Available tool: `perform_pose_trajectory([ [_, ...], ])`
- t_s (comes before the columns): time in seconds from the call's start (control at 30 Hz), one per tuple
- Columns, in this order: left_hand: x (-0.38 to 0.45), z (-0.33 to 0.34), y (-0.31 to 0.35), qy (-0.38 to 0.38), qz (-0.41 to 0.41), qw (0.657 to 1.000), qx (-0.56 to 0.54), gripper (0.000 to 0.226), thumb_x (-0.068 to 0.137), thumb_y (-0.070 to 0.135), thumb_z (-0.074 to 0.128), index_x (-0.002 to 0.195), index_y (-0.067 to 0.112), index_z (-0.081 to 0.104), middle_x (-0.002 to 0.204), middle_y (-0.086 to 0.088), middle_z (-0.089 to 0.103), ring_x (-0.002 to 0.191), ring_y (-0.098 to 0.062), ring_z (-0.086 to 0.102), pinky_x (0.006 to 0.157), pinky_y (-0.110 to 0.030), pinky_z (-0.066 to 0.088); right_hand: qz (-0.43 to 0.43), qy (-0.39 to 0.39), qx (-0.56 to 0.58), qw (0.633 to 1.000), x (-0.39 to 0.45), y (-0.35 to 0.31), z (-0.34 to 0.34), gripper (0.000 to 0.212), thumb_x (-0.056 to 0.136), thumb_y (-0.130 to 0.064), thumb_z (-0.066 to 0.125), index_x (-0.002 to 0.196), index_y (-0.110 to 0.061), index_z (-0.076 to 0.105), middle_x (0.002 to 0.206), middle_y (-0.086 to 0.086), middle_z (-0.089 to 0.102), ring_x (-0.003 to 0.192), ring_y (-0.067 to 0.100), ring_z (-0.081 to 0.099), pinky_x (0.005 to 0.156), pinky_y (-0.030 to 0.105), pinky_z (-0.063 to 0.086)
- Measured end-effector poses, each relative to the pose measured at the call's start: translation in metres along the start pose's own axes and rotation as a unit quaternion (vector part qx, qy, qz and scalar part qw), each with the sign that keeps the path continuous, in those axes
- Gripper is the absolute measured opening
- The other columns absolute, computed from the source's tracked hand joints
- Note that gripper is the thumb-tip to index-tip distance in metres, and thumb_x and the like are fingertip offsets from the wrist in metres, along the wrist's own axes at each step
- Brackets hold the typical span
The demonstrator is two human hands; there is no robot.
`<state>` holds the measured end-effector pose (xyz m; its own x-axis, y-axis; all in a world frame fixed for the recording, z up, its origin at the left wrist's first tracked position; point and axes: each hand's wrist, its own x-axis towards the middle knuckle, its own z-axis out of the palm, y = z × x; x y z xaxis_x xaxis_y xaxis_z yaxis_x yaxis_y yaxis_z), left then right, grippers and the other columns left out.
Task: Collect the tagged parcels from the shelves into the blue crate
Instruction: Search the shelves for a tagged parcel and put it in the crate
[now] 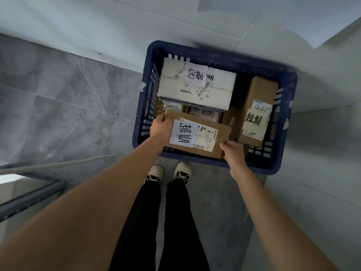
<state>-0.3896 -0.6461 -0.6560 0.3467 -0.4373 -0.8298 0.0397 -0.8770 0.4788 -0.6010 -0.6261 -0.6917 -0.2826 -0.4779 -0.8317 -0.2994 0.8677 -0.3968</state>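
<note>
Parcel (197,134) over blue crate (281,75) | left grip (161,127) holds far-left corner | right grip (233,153) holds near-right corner

A person stands over a dark blue slotted plastic crate (277,165) on grey marbled floor tiles (58,106), both hands holding a flat brown cardboard parcel (220,132) with a white handwritten tag at the crate's near edge. The left hand (161,128) grips its far-left corner, the right hand (233,153) its near-right corner. Deeper in the crate lie a white tagged box (195,89) and, to the right, a narrow brown tagged carton (257,106).
</note>
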Motion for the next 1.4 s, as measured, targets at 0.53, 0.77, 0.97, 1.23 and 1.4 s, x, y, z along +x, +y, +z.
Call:
perform_pose_trajectory([
  [0.53,0.059,0.019,-0.027,0.031,-0.097,0.995,-0.018,0.04,0.101,0.021,0.035,0.138,0.019,0.048,0.115,-0.007,0.063,0.083,-0.02,0.058,0.07,-0.029,0.047,0.022,-0.075,-0.112,0.991,0.069,-0.001,0.022,0.024,0.097,-0.019,0.051,0.108,-0.003,0.066,0.117,0.017,0.066,0.108,0.032,0.061,0.1,0.046,0.048],
  [0.77,0.064,0.023,-0.031,0.038,-0.1,0.993,-0.053,0.042,0.099,0.012,0.033,0.136,0.021,0.052,0.114,-0.005,0.065,0.079,-0.018,0.059,0.057,-0.024,0.046,0.022,-0.071,-0.111,0.991,0.075,0.0,0.022,0.032,0.097,-0.021,0.049,0.112,0.004,0.064,0.116,0.02,0.065,0.108,0.033,0.061,0.099,0.045,0.047],
  [0.97,0.064,0.027,-0.024,0.054,-0.067,0.99,-0.109,0.045,0.096,0.009,0.032,0.133,0.023,0.056,0.111,-0.005,0.068,0.08,-0.015,0.062,0.065,-0.025,0.053,-0.026,-0.026,-0.054,0.998,0.079,-0.008,0.016,0.037,0.093,-0.017,0.051,0.108,0.016,0.056,0.112,0.034,0.059,0.104,0.046,0.057,0.091,0.047,0.049],
  [1.23,0.077,0.046,0.004,0.01,-0.034,0.998,-0.047,0.042,0.098,0.005,0.033,0.128,0.018,0.059,0.097,-0.002,0.068,0.073,-0.013,0.062,0.062,-0.025,0.054,0.004,-0.009,-0.011,1.0,0.086,-0.023,0.006,0.033,0.103,-0.025,0.037,0.117,-0.007,0.06,0.115,0.014,0.065,0.105,0.03,0.061,0.099,0.046,0.049],
  [1.4,0.084,0.052,-0.002,-0.023,-0.028,0.999,-0.006,0.05,0.098,0.002,0.027,0.138,0.02,0.05,0.122,-0.003,0.065,0.088,-0.015,0.065,0.075,-0.03,0.057,-0.015,-0.001,-0.011,1.0,0.086,-0.021,0.007,0.035,0.103,-0.027,0.034,0.133,-0.019,0.05,0.126,0.007,0.06,0.112,0.027,0.059,0.099,0.046,0.049],
])
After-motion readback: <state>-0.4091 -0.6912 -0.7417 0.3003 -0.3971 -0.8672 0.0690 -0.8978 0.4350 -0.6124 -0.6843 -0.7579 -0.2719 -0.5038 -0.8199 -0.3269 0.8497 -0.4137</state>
